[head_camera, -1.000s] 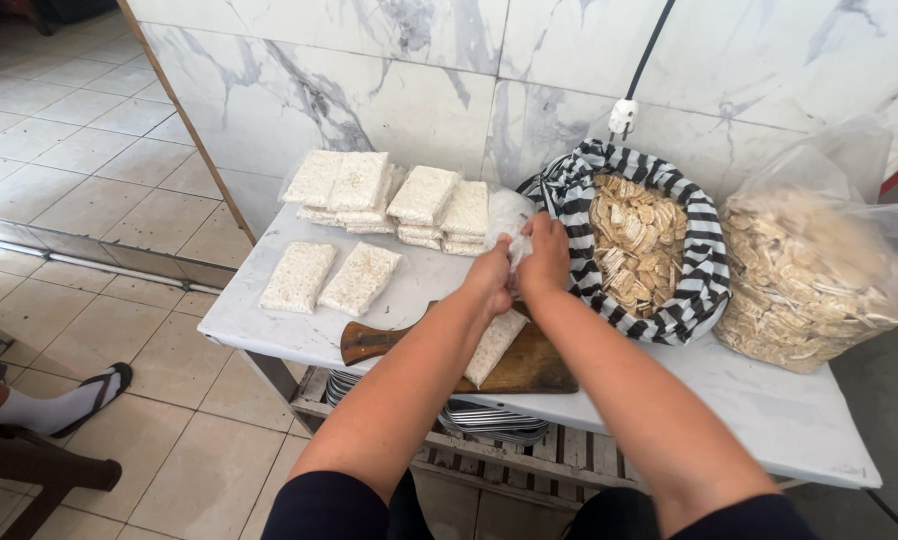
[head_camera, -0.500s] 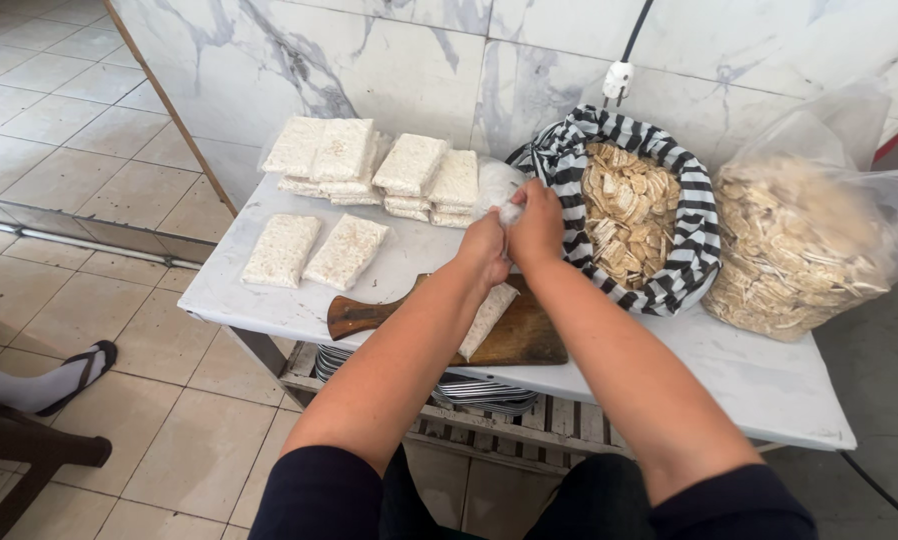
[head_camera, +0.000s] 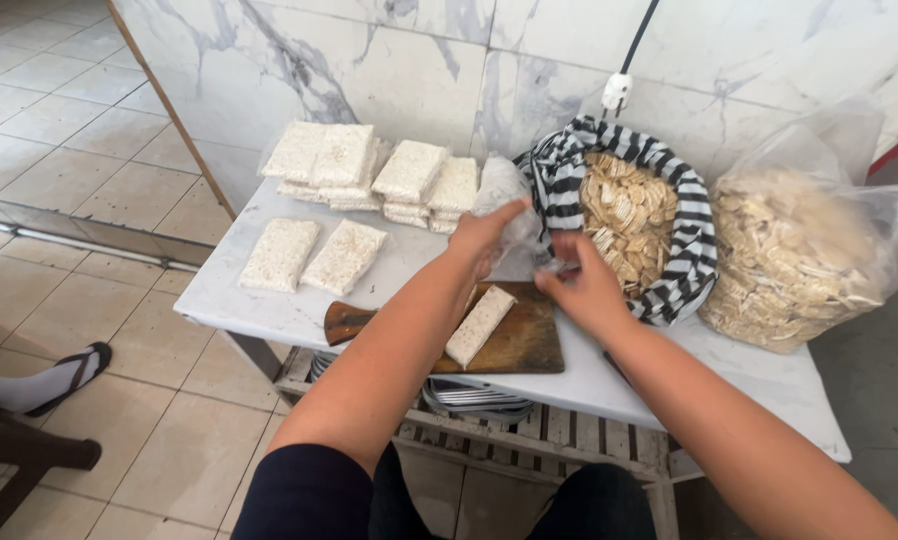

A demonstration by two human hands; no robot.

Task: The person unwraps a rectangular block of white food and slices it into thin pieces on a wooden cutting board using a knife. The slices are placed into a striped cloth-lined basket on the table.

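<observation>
My left hand (head_camera: pixel 489 232) and my right hand (head_camera: pixel 581 287) both grip a crumpled clear plastic wrapper (head_camera: pixel 509 205) above the white table (head_camera: pixel 269 305). Below them a bare pale block (head_camera: pixel 480 325) lies on a brown wooden cutting board (head_camera: pixel 524 345). Behind the hands stands a black-and-white striped bag (head_camera: pixel 694 270) filled with thin pale slices (head_camera: pixel 624 215).
Several wrapped pale blocks (head_camera: pixel 369 170) are stacked at the table's back left, and two more (head_camera: pixel 314 255) lie flat nearer the front. A large clear bag of slices (head_camera: pixel 799 265) sits at the right. Another person's foot in a sandal (head_camera: pixel 44 375) rests on the tiled floor at left.
My hands have drawn apart, pulling the plastic wrapper up and away from the block, which now lies uncovered on the board.
</observation>
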